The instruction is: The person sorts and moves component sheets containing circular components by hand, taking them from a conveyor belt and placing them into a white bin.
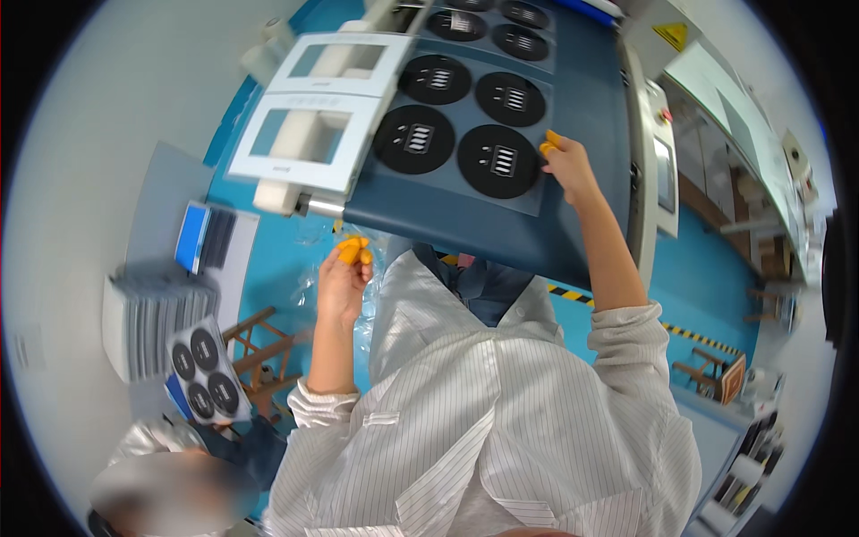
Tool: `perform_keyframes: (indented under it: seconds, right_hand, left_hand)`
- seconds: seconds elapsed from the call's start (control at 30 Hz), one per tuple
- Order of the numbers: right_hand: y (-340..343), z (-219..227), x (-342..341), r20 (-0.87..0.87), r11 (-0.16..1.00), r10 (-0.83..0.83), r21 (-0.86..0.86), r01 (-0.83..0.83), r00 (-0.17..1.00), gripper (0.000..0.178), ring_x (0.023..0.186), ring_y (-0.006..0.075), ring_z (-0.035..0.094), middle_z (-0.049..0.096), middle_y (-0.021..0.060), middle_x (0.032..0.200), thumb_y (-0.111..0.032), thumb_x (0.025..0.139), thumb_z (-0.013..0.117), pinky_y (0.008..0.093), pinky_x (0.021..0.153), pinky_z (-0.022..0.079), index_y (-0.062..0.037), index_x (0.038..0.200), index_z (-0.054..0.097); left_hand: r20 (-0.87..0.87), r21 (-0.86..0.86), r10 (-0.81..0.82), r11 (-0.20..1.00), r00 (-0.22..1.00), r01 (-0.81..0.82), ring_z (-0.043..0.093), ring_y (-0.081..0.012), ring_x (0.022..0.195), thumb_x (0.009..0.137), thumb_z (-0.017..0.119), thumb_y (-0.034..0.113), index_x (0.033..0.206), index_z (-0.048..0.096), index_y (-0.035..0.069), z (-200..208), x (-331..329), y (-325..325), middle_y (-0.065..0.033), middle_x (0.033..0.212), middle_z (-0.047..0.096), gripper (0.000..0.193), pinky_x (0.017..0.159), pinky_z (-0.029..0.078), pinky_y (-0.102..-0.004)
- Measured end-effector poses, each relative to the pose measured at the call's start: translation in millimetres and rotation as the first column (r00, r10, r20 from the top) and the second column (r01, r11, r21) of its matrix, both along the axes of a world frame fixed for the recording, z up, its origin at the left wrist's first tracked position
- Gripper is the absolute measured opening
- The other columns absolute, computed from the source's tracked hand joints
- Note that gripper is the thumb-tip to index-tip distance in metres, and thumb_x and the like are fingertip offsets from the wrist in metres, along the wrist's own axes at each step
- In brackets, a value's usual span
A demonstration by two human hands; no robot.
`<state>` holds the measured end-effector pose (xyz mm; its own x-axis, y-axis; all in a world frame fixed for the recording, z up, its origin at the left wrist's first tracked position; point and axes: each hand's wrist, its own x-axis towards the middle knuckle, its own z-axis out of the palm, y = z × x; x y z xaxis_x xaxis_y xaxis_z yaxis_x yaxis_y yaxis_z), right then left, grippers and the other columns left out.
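The right grip (562,159) sits at the edge of a sheet (465,116) of white-marked black discs (498,161) on a belt (429,212), the left grip (355,255) near faintly printed frames (318,98); whether either pinches is unclear.

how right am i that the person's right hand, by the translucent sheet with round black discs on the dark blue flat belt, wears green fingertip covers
Not quite: the head view shows orange fingertip covers, not green. The right hand is indeed by the translucent sheet with round black discs on the dark blue flat belt.
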<state>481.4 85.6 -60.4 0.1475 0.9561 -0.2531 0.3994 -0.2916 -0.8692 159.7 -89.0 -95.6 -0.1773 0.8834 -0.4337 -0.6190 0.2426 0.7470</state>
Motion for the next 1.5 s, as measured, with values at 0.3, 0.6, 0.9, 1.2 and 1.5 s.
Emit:
perform_keyframes:
  seconds: [0.3,0.6,0.9,1.2,1.5]
  right_hand:
    - [71.6,-36.3,28.9,0.038,0.984,0.176,0.005,-0.176,0.984,0.024,0.059,0.0103,0.049,0.053,0.0022,0.068,-0.022,0.081,0.052,0.0243,0.053,0.042,-0.003,0.095,0.059]
    - [179.0,-54.0,68.4,0.238,0.974,0.092,-0.224,-0.037,0.967,0.032,0.066,0.0128,0.05,0.05,0.003,0.073,-0.036,0.083,0.048,0.0241,0.055,0.043,-0.0065,0.09,0.055]
    - [216.3,-47.8,86.6,0.044,0.97,-0.104,-0.215,0.111,0.994,0.046,0.086,0.0185,0.052,0.053,0.0101,0.104,-0.04,0.084,0.048,0.0296,0.076,0.042,-0.0058,0.116,0.047]
    - [191.5,-28.0,113.1,-0.155,0.981,-0.169,0.069,0.181,0.973,0.037,0.1,0.0237,0.051,0.049,0.013,0.113,-0.026,0.089,0.043,0.0341,0.087,0.044,-0.0035,0.118,0.045]
    - [88.5,-19.4,203.2,-0.352,0.952,-0.295,-0.03,0.304,0.888,0.03,0.094,0.0213,0.053,0.055,0.0113,0.105,-0.021,0.09,0.039,0.0309,0.082,0.045,-0.0009,0.11,0.049]
  left_hand:
    - [-0.178,-0.154,0.045,0.985,0.983,-0.073,0.046,-0.0072,0.054,0.085,0.048,0.016,0.086,0.059,0.004,-13.8,-17.7,-25.6,-0.0014,0.068,0.054,0.016,0.049,0.037,-0.0196]
    - [-0.415,-0.218,0.503,0.754,0.758,-0.619,0.05,-0.0108,0.052,0.081,0.039,0.005,0.087,0.055,0.002,-93.2,-93.9,-141.2,-0.0076,0.067,0.056,0.017,0.044,0.039,-0.0233]
    - [-0.822,-0.11,0.546,-0.429,-0.161,-0.897,0.055,-0.0391,0.086,0.081,0.051,0.025,0.095,0.046,-0.005,-194.3,-231.5,-320.1,-0.0245,0.094,0.057,0.034,0.075,0.043,-0.0444]
    - [-0.705,-0.316,0.689,-0.095,0.167,-0.944,0.059,-0.0194,0.08,0.077,0.055,0.028,0.096,0.056,-0.009,-202.7,-335.9,-372.4,-0.0161,0.092,0.06,0.041,0.063,0.044,-0.0294]
    - [-0.321,-0.321,0.946,-0.066,0.043,-0.945,0.052,-0.0285,0.082,0.08,0.059,0.036,0.11,0.047,0.0,-201.9,-329.5,-360.0,-0.0171,0.096,0.054,0.049,0.081,0.041,-0.0436]
